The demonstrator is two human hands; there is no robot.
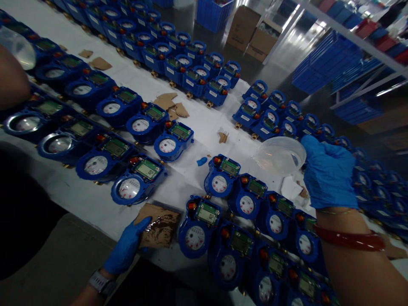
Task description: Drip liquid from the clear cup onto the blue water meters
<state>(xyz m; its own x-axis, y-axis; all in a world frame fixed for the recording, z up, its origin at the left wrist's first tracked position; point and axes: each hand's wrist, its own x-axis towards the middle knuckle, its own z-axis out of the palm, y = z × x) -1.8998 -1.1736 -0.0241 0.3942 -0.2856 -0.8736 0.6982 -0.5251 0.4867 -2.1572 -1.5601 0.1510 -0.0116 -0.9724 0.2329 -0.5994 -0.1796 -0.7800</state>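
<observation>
My left hand (124, 248), in a blue glove, pinches the edge of a piece of cardboard (159, 229) smeared with wet dark brown stuff. The cardboard is at the table's near edge, beside a blue water meter (195, 238) with an exposed green circuit board and a lit display. At the right, my gloved right hand (330, 174) is closed at the rim of a translucent plastic bowl (280, 157), tilted above the table; its fingertips are partly hidden. Rows of similar meters, such as one meter (247, 204), stand between my hands.
More meters (129, 189) fill the left side, and further rows (197, 80) line the far edge. Torn cardboard scraps (170, 104) lie on the white table cover (204, 127). At the left edge is another person's arm (12, 78) near a translucent container (21, 46). Blue crates (213, 15) stand beyond.
</observation>
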